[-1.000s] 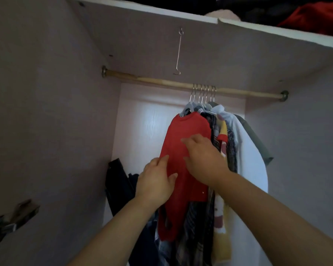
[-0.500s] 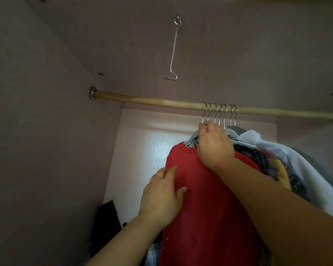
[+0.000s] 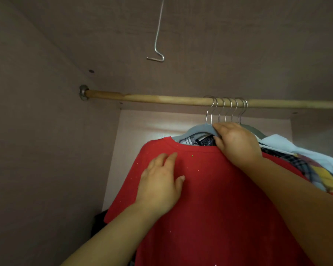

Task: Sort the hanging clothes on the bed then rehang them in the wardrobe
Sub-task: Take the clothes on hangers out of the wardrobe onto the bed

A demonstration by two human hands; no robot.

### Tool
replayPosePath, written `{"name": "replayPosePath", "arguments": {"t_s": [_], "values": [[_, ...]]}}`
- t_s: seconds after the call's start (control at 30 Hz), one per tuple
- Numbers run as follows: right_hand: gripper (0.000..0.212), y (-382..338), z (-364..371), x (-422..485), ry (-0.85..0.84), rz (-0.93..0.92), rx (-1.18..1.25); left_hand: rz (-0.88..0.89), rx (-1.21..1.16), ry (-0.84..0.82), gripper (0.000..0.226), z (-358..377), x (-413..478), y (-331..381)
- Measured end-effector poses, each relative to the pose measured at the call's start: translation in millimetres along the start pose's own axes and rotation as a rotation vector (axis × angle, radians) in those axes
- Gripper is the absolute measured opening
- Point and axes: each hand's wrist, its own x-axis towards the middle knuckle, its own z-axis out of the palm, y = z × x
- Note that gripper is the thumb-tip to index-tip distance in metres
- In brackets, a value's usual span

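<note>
Up at one o'clock from the middle of your view, your right hand (image 3: 236, 144) has its fingers (image 3: 220, 129) curled over the shoulder of the grey hanger (image 3: 198, 130), with the thumb tucked under it. That grip sits just below the metal hooks (image 3: 226, 110), which are bunched together on the wooden rail (image 3: 152, 98). Your left hand (image 3: 161, 185) lies at eight o'clock with its fingers straight, flat on the chest of the red shirt (image 3: 219, 208) and gripping nothing. The red shirt is the front garment of the bunch inside the wardrobe, and its collar is just at nine o'clock of your right hand. Which hook carries it is hidden, so I cannot tell whether the grey hanger is its own. The plaid clothes (image 3: 192, 141) and the pale blue garment (image 3: 296, 148) hang behind it, toward three o'clock. This looks like the lift-off for the trip to the bed, so settle first whether you are taking one hanger or the whole bunch. For one hanger, slide its hook toward nine o'clock along the bare rail until it stands apart from the rest. Then raise it straight toward twelve o'clock until the hook clears the wood, and only then draw it toward six o'clock. Packed hooks are likely to catch each other, so pulling at a slant may drag a neighbour off. Let your left palm bear some of the cloth's weight so the collar does not slip off its hanger. Mind the wire hook (image 3: 158, 35) dangling from the top panel at eleven o'clock as you lift.
</note>
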Motion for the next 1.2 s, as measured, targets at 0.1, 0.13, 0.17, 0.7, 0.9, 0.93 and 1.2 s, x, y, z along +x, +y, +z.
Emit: {"name": "replayPosePath", "arguments": {"t_s": [0.1,0.13,0.17,0.7,0.9,0.93,1.2], "values": [[0.032,-5,-16,10,0.066,0.044,0.018,0.016,0.022,0.080,0.068,-12,12,3],[0.035,-7,-24,13,0.092,0.065,0.036,0.019,0.033,0.115,0.069,-18,15,4],[0.037,-11,-32,16,0.113,0.081,0.051,0.019,0.052,0.146,0.070,-23,17,6],[0.042,-107,-161,-132,0.096,-0.088,0.076,0.202,0.091,0.216,0.092,-93,-114,8],[0.043,-144,-231,-225,-0.055,-0.006,0.042,0.225,-0.118,0.060,0.092,-120,-212,33],[0.043,-148,-246,-240,-0.079,0.017,0.043,0.239,-0.148,0.036,0.092,-124,-227,39],[0.059,-168,-378,-367,-0.402,0.217,-0.114,0.381,-0.302,-0.148,0.096,-153,-336,111]]}}
